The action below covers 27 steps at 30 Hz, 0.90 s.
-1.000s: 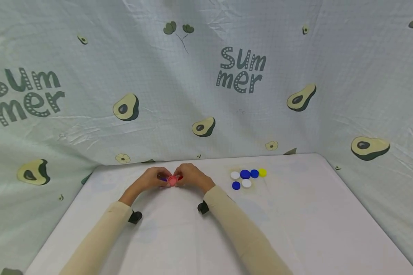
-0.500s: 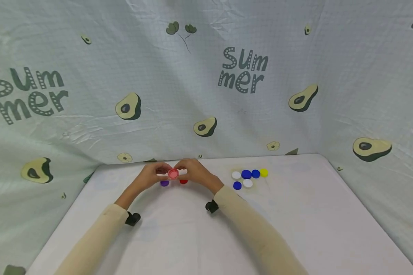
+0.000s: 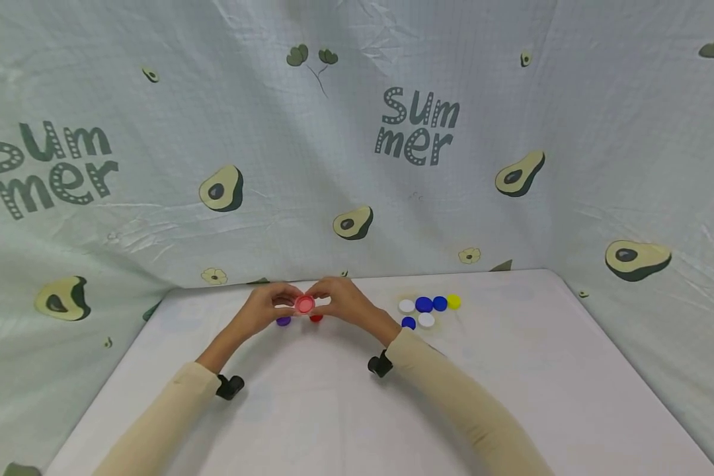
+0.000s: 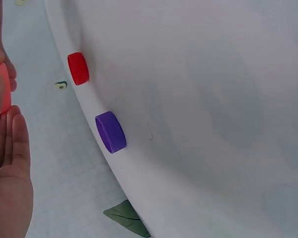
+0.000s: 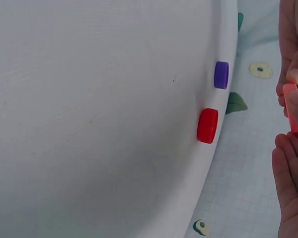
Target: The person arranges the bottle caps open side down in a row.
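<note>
A pinkish-red bottle cap point(image 3: 305, 304) is held up over the far part of the table, its round face with an inner ring toward the head camera. My left hand point(image 3: 262, 311) pinches its left edge and my right hand point(image 3: 346, 303) pinches its right edge. Both wrist views show thumbs on one side of the cap point(image 4: 6, 89) and fingers on the other. Below the hands, a purple bottle cap point(image 4: 111, 132) and a red bottle cap point(image 5: 207, 126) stand on the table near its far edge, apart from each other.
On the white table point(image 3: 309, 410), to the right of my right hand, lies a cluster of white, blue and yellow caps point(image 3: 424, 305). A printed cloth point(image 3: 297, 145) hangs behind the far edge.
Both hands have lifted the pinkish-red cap from near the table, bringing the purple and red caps into view beneath. My right forearm has swung slightly to the right.
</note>
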{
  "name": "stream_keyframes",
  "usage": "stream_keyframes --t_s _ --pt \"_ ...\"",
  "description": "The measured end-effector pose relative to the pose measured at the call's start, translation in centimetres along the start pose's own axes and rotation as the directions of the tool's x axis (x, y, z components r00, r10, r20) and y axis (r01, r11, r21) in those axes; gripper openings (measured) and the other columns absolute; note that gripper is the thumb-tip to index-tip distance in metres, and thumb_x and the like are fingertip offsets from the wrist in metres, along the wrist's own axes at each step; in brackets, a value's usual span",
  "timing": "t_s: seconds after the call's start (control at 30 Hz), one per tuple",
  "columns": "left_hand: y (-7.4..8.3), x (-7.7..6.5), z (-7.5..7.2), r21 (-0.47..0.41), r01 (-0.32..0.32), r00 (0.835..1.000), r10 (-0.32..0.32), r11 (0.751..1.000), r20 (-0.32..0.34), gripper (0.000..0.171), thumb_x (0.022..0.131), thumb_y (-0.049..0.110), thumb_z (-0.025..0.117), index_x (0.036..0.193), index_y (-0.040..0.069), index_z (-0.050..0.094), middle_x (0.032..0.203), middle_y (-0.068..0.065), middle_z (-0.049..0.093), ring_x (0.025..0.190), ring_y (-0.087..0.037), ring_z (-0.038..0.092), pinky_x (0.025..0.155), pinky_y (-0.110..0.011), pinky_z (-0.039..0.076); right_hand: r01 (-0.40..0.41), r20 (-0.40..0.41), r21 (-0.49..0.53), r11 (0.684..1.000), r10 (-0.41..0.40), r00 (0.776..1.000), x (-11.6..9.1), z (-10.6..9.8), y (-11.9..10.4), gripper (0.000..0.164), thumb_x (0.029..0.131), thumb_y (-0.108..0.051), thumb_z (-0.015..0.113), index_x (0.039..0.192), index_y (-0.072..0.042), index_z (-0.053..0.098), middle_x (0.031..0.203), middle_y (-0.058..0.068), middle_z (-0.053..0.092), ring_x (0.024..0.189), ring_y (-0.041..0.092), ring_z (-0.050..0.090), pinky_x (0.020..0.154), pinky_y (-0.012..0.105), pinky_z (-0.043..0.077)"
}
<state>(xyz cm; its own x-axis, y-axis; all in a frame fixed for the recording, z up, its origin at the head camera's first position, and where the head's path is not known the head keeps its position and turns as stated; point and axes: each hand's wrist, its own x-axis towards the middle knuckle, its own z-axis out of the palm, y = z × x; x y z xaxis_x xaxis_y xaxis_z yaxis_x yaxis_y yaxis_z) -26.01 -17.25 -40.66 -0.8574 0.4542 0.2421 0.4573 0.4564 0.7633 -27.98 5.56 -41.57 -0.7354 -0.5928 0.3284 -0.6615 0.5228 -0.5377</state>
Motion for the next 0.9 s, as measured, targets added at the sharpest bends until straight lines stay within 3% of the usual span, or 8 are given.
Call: stream_keyframes --t_s 0.2,0.33,0.57,0.9 --pt "0.8 -0.4 0.4 -0.098 0.044 0.999 -0.044 0.994 0.004 0.034 0.088 -0.001 0.077 0.119 -0.006 0.066 0.113 -0.020 0.069 0.102 -0.033 0.069 0.088 -0.023 0.058 0.013 -0.032 0.028 1.000 -0.012 0.999 -1.3 -0.5 -0.5 0.039 0.088 -0.021 0.082 0.123 -0.008 0.074 0.113 0.003 0.076 0.101 0.013 0.072 0.087 0.018 0.055" --pt "1.6 -0.7 0.9 -0.173 0.081 0.997 -0.078 0.982 0.023 0.038 0.089 0.003 0.077 0.124 -0.004 0.064 0.117 -0.020 0.068 0.104 -0.031 0.068 0.084 -0.018 0.056 0.038 -0.074 0.089 0.995 -0.031 0.997 -2.5 -1.1 -0.5 0.038 0.087 -0.018 0.082 0.123 -0.006 0.074 0.112 0.005 0.076 0.098 0.013 0.073 0.085 0.017 0.056" --pt "2.8 -0.6 2.4 -0.211 -0.012 0.999 0.018 0.978 0.028 0.042 0.085 0.001 0.080 0.123 -0.005 0.064 0.118 -0.020 0.067 0.103 -0.029 0.068 0.090 -0.027 0.057 0.027 -0.110 0.210 0.977 -0.004 0.994 -4.9 -2.1 0.0 0.037 0.087 -0.017 0.082 0.121 -0.005 0.074 0.109 0.007 0.077 0.096 0.011 0.074 0.083 0.019 0.057" --pt "3.9 -0.5 4.8 -0.259 -0.038 0.998 0.050 0.965 0.039 0.039 0.085 0.005 0.081 0.121 0.001 0.067 0.115 -0.015 0.068 0.098 -0.024 0.067 0.086 -0.023 0.058 0.010 -0.128 0.271 0.963 0.025 0.991 -8.1 -3.2 0.2 0.039 0.087 -0.015 0.081 0.123 -0.003 0.072 0.116 0.009 0.075 0.102 0.017 0.074 0.085 0.022 0.058"
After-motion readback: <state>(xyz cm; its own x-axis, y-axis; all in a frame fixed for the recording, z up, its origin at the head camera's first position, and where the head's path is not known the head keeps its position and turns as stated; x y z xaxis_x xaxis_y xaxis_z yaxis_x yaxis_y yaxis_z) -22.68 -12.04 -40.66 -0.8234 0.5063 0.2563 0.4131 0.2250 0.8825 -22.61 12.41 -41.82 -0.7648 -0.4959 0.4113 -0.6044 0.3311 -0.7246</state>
